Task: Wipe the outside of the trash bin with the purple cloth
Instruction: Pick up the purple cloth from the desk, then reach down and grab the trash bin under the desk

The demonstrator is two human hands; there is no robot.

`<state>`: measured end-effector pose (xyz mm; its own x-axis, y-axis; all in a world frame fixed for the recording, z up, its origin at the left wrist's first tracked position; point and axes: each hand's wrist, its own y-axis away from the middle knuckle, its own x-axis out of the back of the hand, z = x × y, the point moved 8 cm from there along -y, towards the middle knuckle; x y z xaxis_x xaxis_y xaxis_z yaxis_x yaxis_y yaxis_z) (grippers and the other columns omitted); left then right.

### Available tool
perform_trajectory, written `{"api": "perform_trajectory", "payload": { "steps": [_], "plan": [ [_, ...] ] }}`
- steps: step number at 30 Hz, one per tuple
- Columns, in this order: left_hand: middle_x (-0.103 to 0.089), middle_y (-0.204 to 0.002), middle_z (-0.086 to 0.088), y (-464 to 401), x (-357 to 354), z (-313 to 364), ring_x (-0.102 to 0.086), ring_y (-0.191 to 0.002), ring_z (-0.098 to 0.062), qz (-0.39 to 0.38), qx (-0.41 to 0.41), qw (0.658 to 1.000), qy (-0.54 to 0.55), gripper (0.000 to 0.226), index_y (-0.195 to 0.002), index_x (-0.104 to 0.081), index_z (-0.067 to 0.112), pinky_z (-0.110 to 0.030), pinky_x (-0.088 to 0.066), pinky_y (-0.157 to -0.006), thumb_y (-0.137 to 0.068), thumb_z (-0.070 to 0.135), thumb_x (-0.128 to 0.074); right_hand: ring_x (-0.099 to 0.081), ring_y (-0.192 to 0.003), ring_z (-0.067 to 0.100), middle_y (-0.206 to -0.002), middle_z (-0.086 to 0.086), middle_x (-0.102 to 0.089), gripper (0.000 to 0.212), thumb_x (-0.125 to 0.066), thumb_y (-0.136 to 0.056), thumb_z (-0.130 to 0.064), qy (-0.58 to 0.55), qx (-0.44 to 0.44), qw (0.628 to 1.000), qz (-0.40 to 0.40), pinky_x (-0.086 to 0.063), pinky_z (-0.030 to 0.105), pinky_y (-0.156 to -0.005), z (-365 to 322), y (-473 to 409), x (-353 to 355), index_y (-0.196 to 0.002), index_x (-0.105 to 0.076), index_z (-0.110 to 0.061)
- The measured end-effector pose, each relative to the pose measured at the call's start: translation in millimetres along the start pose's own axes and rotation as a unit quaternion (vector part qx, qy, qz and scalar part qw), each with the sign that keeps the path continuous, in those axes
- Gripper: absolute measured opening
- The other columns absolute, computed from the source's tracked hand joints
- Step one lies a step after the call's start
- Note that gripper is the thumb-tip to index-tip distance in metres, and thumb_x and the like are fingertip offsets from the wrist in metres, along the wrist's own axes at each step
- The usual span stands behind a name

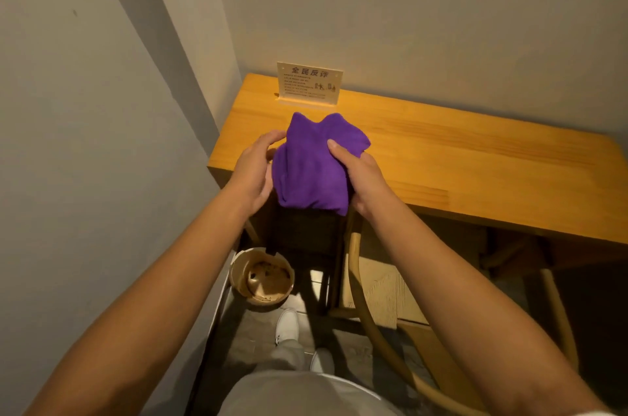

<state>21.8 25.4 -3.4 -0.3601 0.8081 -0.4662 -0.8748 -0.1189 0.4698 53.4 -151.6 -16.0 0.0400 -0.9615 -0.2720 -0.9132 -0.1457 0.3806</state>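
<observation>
Trash bin: round, tan, open-topped, standing on the floor below the table's left end, near the wall; inside it looks stained brown. Nothing touches it, so by my reading the wiping has not begun.
Table: pale wood plank top with visible grain, set into the corner of plain grey walls.
Chair: dark woven back, partly under the cloth; a second one with curved pale wooden arms stands to the right.
Purple cloth: soft, nappy fabric, bunched into a thick fold, held up over the table's front edge, well above the bin.
Sign: small cream card with printed characters, upright in a stand at the table's back.
Right hand: fingers curled, thumb pressed onto the cloth, clasping it.
Left hand: fingers spread and cupped against the cloth's left side, not clamped.
Left to do: lower the cloth, then rub round the outer wall.
</observation>
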Motion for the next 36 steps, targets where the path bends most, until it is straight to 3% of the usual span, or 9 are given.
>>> {"api": "perform_trajectory", "payload": {
  "steps": [6,9,14,20,23,28,31,33,36],
  "plan": [
    [-0.073,-0.115,-0.01,59,16,-47,-0.069,-0.108,-0.023,-0.09,0.088,0.989,-0.074,0.035,-0.109,-0.077,0.014,-0.036,-0.059,-0.082,-0.085,0.039,-0.074,-0.077,-0.091,0.024,-0.098,0.007,-0.08,0.046,-0.076,-0.084,-0.056,0.069,-0.016,0.997,-0.04,-0.062,0.038,-0.082,16,38,-14,-0.102,-0.075,-0.013],
    [-0.073,-0.117,-0.011,76,32,-59,-0.07,-0.106,-0.022,-0.05,0.087,0.987,-0.126,0.042,-0.117,-0.07,0.007,-0.035,-0.056,-0.088,-0.084,0.033,-0.077,-0.077,-0.085,0.021,-0.091,0.004,-0.08,0.045,-0.074,-0.083,-0.06,0.096,-0.021,0.995,-0.025,-0.063,0.033,-0.074,31,51,-18,-0.094,-0.077,-0.017],
    [-0.074,-0.103,-0.005,93,70,-38,-0.073,-0.087,-0.016,0.08,-0.047,0.985,-0.144,0.021,-0.103,-0.067,0.018,-0.026,-0.058,-0.069,-0.085,0.015,-0.076,-0.06,-0.122,0.026,-0.132,0.002,-0.063,0.07,-0.073,-0.085,-0.056,0.378,0.005,0.925,0.035,-0.049,0.042,-0.102,58,73,-6,-0.138,-0.054,-0.016],
    [-0.072,-0.105,-0.005,107,97,-35,-0.073,-0.09,-0.017,0.07,-0.08,0.972,-0.211,0.025,-0.103,-0.061,0.025,-0.034,-0.06,-0.078,-0.084,0.022,-0.077,-0.028,-0.143,0.004,-0.166,-0.01,-0.027,0.103,-0.083,-0.071,-0.061,0.451,0.135,0.869,-0.155,-0.031,0.034,-0.11,70,132,-23,-0.155,-0.025,-0.048],
    [-0.073,-0.102,-0.007,114,114,-53,-0.074,-0.088,-0.023,0.071,-0.02,0.978,-0.195,0.028,-0.107,-0.061,0.021,-0.039,-0.062,-0.077,-0.084,0.024,-0.077,-0.034,-0.143,0.004,-0.162,-0.011,-0.034,0.111,-0.089,-0.065,-0.06,0.463,0.16,0.845,-0.214,-0.036,0.036,-0.114,99,171,-54,-0.155,-0.026,-0.044],
    [-0.071,-0.109,-0.008,139,136,-74,-0.072,-0.094,-0.024,0.035,0.031,0.97,-0.238,0.034,-0.121,-0.06,0.017,-0.038,-0.062,-0.079,-0.089,0.024,-0.072,-0.055,-0.125,0.005,-0.147,-0.006,-0.054,0.086,-0.084,-0.083,-0.037,0.37,0.171,0.908,-0.101,-0.046,0.021,-0.103,135,194,-84,-0.154,-0.036,-0.032],
    [-0.073,-0.108,-0.007,154,147,-62,-0.074,-0.086,-0.019,0.022,0.018,0.954,-0.298,0.033,-0.119,-0.061,0.016,-0.03,-0.062,-0.068,-0.091,0.032,-0.07,-0.058,-0.11,0.005,-0.126,-0.007,-0.065,0.047,-0.068,-0.098,-0.027,0.402,0.168,0.899,-0.055,-0.049,0.027,-0.098,130,191,-82,-0.143,-0.054,-0.024],
    [-0.075,-0.103,-0.007,162,150,-51,-0.075,-0.079,-0.015,0.016,-0.022,0.956,-0.291,0.032,-0.115,-0.061,0.016,-0.025,-0.06,-0.062,-0.092,0.036,-0.069,-0.06,-0.1,0.01,-0.109,-0.01,-0.067,0.024,-0.062,-0.101,-0.021,0.41,0.162,0.897,-0.025,-0.051,0.031,-0.091,131,191,-76,-0.125,-0.064,-0.022],
    [-0.074,-0.101,0.002,171,158,-37,-0.074,-0.082,-0.011,0.02,-0.131,0.938,-0.32,0.051,-0.136,-0.047,0.025,-0.023,-0.059,-0.065,-0.093,0.045,-0.064,-0.064,-0.09,0.013,-0.097,-0.007,-0.067,0.007,-0.058,-0.103,-0.023,0.352,0.111,0.929,0.017,-0.051,0.03,-0.08,149,195,-57,-0.101,-0.06,-0.029]
  ]
}}
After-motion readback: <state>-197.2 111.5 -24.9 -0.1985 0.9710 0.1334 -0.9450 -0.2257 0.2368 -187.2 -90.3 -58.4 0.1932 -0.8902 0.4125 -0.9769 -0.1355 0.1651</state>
